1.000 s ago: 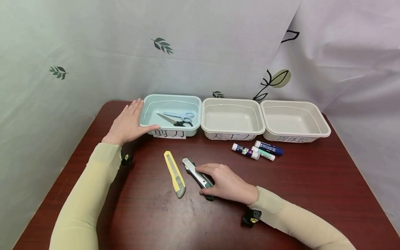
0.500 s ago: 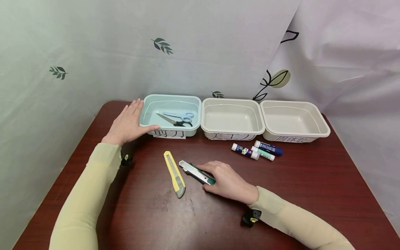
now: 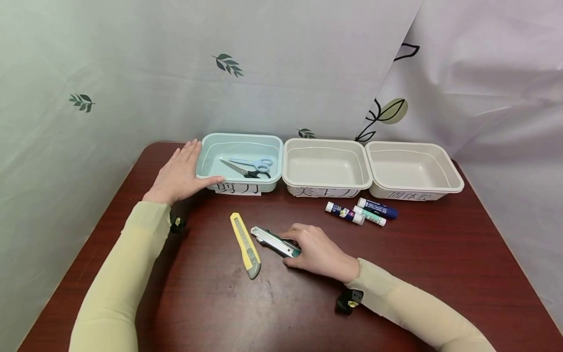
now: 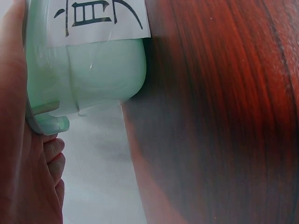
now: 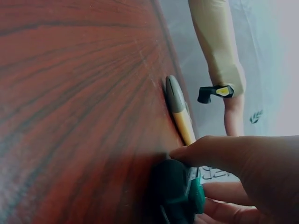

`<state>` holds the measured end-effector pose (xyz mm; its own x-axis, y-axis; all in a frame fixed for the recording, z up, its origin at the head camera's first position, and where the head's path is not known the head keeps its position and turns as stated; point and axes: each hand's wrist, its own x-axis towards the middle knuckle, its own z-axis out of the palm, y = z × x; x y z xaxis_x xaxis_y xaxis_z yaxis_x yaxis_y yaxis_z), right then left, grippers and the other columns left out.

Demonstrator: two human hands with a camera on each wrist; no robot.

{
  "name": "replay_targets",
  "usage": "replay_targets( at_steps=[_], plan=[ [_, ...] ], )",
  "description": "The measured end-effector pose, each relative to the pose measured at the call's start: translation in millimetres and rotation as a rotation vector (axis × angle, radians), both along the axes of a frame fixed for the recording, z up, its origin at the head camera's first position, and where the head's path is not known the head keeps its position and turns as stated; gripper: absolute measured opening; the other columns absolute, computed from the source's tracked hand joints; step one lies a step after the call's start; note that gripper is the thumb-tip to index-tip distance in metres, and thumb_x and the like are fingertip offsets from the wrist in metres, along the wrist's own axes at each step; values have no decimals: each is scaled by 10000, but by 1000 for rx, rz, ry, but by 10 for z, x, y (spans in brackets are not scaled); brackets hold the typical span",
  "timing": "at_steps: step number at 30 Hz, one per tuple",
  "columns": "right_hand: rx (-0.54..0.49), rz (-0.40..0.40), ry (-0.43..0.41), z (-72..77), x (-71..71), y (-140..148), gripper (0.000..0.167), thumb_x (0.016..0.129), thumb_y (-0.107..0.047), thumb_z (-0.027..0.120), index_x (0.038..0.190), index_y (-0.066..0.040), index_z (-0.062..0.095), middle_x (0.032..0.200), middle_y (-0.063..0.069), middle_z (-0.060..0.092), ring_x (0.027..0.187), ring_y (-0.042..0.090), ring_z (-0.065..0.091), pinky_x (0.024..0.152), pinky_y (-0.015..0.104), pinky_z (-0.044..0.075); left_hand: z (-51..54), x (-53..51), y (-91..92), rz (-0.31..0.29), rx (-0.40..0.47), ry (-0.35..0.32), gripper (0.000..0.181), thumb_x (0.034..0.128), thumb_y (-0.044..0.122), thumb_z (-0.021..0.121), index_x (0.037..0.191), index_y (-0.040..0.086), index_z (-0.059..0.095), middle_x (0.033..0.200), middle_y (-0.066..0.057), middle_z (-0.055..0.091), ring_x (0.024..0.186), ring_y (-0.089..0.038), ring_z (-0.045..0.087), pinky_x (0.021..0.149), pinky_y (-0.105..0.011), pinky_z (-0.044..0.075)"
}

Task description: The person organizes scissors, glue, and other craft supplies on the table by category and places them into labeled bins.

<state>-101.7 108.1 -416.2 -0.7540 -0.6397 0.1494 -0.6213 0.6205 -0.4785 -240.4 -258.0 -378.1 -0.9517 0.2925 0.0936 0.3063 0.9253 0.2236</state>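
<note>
My left hand rests with spread, straight fingers on the left rim of the light blue box, which holds two pairs of scissors. In the left wrist view the hand lies along the wall of that box. My right hand grips the rear of a silver and dark green cutter between thumb and fingers; the right wrist view shows the cutter's dark end beside the thumb. A yellow cutter lies on the table just left of it.
Two beige boxes, a middle one and a right one, stand in a row beside the blue box, each with a paper label. Several glue sticks lie in front of them on the dark red table. A pale curtain hangs behind.
The silver and green cutter has turned to point more to the left, its tip now near the yellow cutter. My right fingers have closed around its rear. The left hand has stayed still.
</note>
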Motion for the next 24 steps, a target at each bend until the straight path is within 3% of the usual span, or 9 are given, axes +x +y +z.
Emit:
replay_targets(
  at_steps=[12,24],
  plan=[
    [-20,7,21,-17,-31,8,466,712,-137,816,1176,-133,771,978,-65,657,814,71,567,669,246,492,-16,-15,-11,-5,0,3,1206,858,777,574,1608,-43,107,1661,-247,118,1537,-365,76,1240,-467,10],
    [-33,-11,38,34,-82,84,466,726,-135,827,1188,-111,767,1052,-30,692,937,105,622,788,314,541,-16,-15,-14,-5,-4,-3,1206,861,785,561,1609,-41,99,1666,-238,106,1540,-355,65,1241,-470,14]
  ],
)
